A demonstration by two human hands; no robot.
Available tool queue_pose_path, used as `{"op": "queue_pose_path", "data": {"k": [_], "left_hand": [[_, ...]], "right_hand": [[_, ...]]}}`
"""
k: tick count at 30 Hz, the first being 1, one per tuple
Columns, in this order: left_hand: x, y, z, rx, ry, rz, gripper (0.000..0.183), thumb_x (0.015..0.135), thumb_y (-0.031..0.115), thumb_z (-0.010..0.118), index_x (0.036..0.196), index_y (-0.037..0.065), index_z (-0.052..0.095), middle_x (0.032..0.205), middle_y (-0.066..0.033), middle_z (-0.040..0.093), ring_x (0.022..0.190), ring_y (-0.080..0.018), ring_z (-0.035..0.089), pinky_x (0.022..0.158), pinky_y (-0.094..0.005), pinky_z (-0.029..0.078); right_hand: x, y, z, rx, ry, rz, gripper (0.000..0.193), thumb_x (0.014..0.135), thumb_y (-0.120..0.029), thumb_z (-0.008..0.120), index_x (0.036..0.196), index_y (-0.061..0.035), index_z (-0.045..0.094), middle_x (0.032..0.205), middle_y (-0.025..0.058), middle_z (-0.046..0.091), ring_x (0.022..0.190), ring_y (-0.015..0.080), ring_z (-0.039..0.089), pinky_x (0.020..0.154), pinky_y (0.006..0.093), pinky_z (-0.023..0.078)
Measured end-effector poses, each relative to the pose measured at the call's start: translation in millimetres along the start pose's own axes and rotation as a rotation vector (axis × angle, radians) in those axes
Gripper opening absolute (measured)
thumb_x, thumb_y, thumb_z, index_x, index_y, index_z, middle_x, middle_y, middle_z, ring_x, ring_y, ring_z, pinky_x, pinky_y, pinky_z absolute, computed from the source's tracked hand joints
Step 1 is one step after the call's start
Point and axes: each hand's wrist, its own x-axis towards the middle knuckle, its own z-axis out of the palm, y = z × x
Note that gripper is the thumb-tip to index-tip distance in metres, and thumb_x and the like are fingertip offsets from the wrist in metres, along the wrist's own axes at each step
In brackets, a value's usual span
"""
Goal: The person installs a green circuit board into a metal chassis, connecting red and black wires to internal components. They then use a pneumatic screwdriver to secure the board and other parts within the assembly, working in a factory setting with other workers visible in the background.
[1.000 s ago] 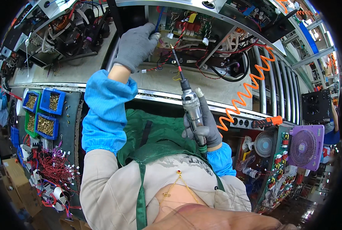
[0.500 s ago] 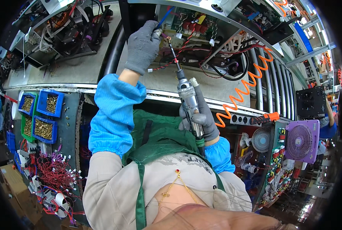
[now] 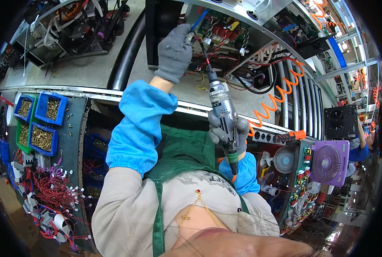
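The driver (image 3: 222, 105) is right of centre in the frame, its bit reaching the open case (image 3: 266, 31) at upper centre. The right hand (image 3: 242, 128) has its grip wrapped round the barrel, probably for steady support and aim behind the bit. The left hand (image 3: 174, 52) is bent in at the fingers beside the blue strip (image 3: 199, 20), apparently to steady something near the bit tip; what its grip pinches, if anything, I cannot tell. At left, bins (image 3: 63, 108) of brass fasteners (image 3: 42, 138) sit on the dark tabletop (image 3: 69, 150), presumably for easy reach. The driver's long axis runs steeply from lower right to upper left, bit toward the top of the frame.
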Motion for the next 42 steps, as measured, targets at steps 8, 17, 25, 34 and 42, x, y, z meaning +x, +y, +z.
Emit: {"op": "queue_pose_path", "data": {"k": [8, 17, 25, 34, 42], "left_hand": [[-1.4, 12.2, 22.9, 0.042, 0.078, -0.15, 0.022, 0.078, 0.004, 0.052, 0.099, 0.003, 0.057, 0.083, -0.0204, 0.063, 0.075, -0.0373, 0.063, 0.066, -0.043, 0.05], [1.3, 18.4, 34.1, 0.177, -0.061, -0.292, 0.02, 0.077, 0.01, 0.055, 0.095, 0.004, 0.053, 0.076, -0.021, 0.062, 0.068, -0.039, 0.061, 0.061, -0.048, 0.05], [0.8, 28.3, -7.9, 0.318, -0.237, 0.003, 0.026, 0.08, 0.016, 0.055, 0.104, 0.007, 0.055, 0.076, -0.0146, 0.064, 0.065, -0.0345, 0.063, 0.056, -0.0442, 0.052], [14.9, 22.0, 2.4, 0.44, -0.551, 0.002, 0.013, 0.078, 0.014, 0.055, 0.079, 0.007, 0.066, 0.072, -0.0156, 0.066, 0.069, -0.032, 0.067, 0.059, -0.0415, 0.055], [3.6, 8.3, 16.2, 0.399, -0.601, -0.038, 0.015, 0.076, 0.017, 0.056, 0.075, 0.007, 0.069, 0.072, -0.0158, 0.066, 0.068, -0.0318, 0.067, 0.06, -0.0424, 0.054]], "right_hand": [[27.2, -0.6, 15.8, -0.373, 0.08, -0.14, 0.091, 0.075, -0.02, 0.067, 0.148, -0.0246, 0.011, 0.089, 0.0191, 0.055, 0.055, 0.0224, 0.061, 0.053, 0.0396, 0.058], [49.1, 0.3, 20.3, -0.83, 0.353, -0.21, 0.1, 0.064, -0.02, 0.07, 0.148, -0.0247, 0.015, 0.077, 0.0101, 0.053, 0.054, 0.0182, 0.058, 0.049, 0.0328, 0.056], [54.2, 13.8, 33.8, -0.8, 0.391, -0.233, 0.097, 0.066, -0.021, 0.067, 0.148, -0.0218, 0.014, 0.079, 0.0112, 0.054, 0.051, 0.0182, 0.058, 0.048, 0.0317, 0.056], [53.6, 14.5, 24.9, -0.606, 0.243, -0.25, 0.099, 0.068, -0.025, 0.071, 0.147, -0.0313, 0.011, 0.082, 0.0153, 0.055, 0.051, 0.02, 0.06, 0.046, 0.0338, 0.057], [55.2, 15.0, 29.3, -0.514, 0.182, -0.234, 0.098, 0.07, -0.021, 0.07, 0.147, -0.0339, 0.01, 0.081, 0.0173, 0.056, 0.051, 0.0229, 0.061, 0.045, 0.0359, 0.057]]}}
